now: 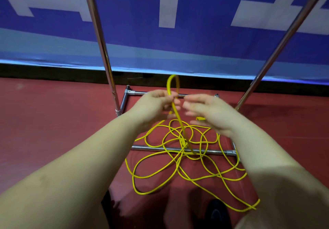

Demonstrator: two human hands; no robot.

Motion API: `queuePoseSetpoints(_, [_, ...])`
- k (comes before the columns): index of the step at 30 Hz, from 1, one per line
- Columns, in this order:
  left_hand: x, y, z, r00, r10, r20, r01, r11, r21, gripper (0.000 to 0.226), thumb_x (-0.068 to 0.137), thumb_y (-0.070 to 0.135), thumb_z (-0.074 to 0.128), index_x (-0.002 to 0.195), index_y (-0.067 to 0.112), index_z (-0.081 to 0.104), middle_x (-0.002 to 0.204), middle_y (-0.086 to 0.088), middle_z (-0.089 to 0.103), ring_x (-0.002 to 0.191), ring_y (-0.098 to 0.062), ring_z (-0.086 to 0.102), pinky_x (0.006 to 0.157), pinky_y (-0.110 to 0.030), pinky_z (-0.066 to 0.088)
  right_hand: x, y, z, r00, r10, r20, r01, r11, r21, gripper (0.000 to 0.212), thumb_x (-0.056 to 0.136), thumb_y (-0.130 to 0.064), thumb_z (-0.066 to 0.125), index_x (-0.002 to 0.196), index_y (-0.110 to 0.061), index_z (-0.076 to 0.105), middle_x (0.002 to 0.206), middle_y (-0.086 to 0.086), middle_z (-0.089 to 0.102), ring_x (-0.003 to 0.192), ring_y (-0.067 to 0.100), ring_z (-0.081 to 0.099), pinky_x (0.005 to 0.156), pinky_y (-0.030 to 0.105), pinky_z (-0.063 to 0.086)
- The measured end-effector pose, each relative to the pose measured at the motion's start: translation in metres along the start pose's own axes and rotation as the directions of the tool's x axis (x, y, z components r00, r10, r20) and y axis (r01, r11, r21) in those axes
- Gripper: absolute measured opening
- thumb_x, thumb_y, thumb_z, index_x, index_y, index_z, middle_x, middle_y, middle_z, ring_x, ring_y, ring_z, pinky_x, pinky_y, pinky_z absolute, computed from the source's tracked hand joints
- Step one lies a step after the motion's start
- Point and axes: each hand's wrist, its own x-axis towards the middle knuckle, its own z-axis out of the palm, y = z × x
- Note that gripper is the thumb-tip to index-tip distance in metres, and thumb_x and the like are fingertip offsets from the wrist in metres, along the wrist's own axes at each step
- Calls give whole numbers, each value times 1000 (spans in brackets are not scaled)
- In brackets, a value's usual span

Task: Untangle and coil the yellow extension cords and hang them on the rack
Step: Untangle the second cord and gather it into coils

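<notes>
A yellow extension cord [178, 159] lies in a tangled heap on the red floor, draped over the front base bar of the metal rack [99, 38]. My left hand [154, 105] is shut on a strand of it, and a small loop [171, 82] stands up above the fingers. From that hand the strand runs down into the heap. My right hand [208, 114] hovers just to the right with fingers spread and blurred, holding nothing. A yellow plug end [200, 118] peeks out under the right hand.
The rack's two chrome uprights [277, 47] rise left and right of my hands, with its base bars [140, 147] on the floor. A blue and white banner [178, 24] hangs behind. A dark shoe [216, 214] shows at the bottom edge.
</notes>
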Motion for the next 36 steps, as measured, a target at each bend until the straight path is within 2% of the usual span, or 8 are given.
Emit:
queuePoseSetpoints(7, [6,15,-16,977,-20,-211,-63,923,-380,18,100,11,42,94,13,58,85,1,63,71,-8,65,58,-23,58,0,9,4,988,-87,124,130,910,-393,27,80,-6,69,99,-20,57,90,-2,63,79,6,61,82,22,49])
queuePoseSetpoints(12, [4,21,-18,985,-12,-171,-71,878,-474,18,100,12,41,100,11,58,94,-2,67,78,-10,67,61,-22,58,-1,6,12,985,-153,80,169,952,-254,15,83,-6,67,89,-16,57,75,-3,61,71,10,61,68,25,53])
queuePoseSetpoints(17, [0,6,-11,996,-82,37,81,996,40,26,99,21,41,121,16,55,108,-2,66,96,-15,63,82,-31,49,-1,-9,11,987,-140,-74,153,962,228,9,89,-4,57,91,-12,54,76,0,60,64,5,66,56,29,58])
queuePoseSetpoints(20, [-9,-7,1,960,-200,195,125,932,340,21,99,21,42,104,17,62,104,-3,67,99,-17,58,82,-24,44,3,-15,5,981,-79,-177,160,843,513,10,92,-6,52,85,-14,53,64,-1,60,57,4,65,51,24,55])
queuePoseSetpoints(24, [-11,-8,1,926,-242,291,125,921,368,22,101,21,39,97,16,60,94,-3,67,87,-16,59,71,-23,51,7,-15,-5,959,-35,-281,211,750,627,15,93,-7,50,80,-14,51,49,-6,61,52,4,64,48,21,53])
queuePoseSetpoints(28, [-10,-6,-3,936,-152,319,22,926,376,19,98,5,43,96,16,57,84,0,64,81,-14,62,70,-24,54,7,-15,-10,956,8,-295,202,710,674,13,94,-7,50,81,-12,51,65,2,62,64,11,66,52,26,56])
queuePoseSetpoints(32, [-8,-2,-5,986,-11,167,-33,965,260,19,97,4,44,95,15,58,81,-2,63,68,-8,64,61,-25,56,1,-12,-4,989,11,-145,56,890,452,6,91,-15,54,97,-15,55,99,8,61,98,25,61,72,38,55])
queuePoseSetpoints(36, [-3,7,-6,999,47,10,-46,997,-61,17,98,7,44,95,13,58,78,0,62,60,-5,66,55,-28,58,-4,3,9,995,18,97,-2,987,-163,22,86,-21,63,106,-21,56,100,0,67,98,14,62,81,30,48])
